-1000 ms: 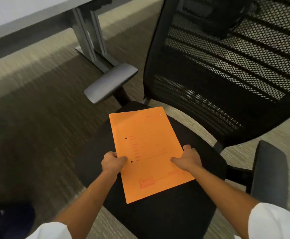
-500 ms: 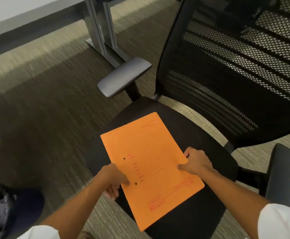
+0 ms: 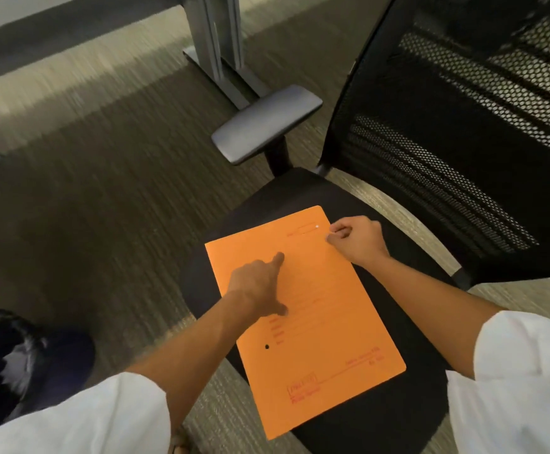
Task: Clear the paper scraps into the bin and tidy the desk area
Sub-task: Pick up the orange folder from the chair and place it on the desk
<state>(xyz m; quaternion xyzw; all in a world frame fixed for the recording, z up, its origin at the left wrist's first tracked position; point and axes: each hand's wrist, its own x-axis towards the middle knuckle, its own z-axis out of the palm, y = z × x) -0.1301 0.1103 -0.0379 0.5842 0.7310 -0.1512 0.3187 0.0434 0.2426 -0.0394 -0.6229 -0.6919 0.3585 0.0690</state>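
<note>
On the chair seat (image 3: 398, 417), orange folder (image 3: 316, 322) now released: left hand (image 3: 260, 286) open flat on it, right hand (image 3: 355, 239) pinching its far corner; scraps unseen.

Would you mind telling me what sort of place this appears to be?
Most likely an office: a black mesh-backed desk chair with padded armrests, a metal desk leg on low-pile carpet, and an orange file folder lying on the seat.

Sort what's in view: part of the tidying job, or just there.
Job: orange folder on the chair seat; left hand resting on it; right hand at its far corner.
Just there: armrest, mesh backrest, desk leg, carpet.
</note>
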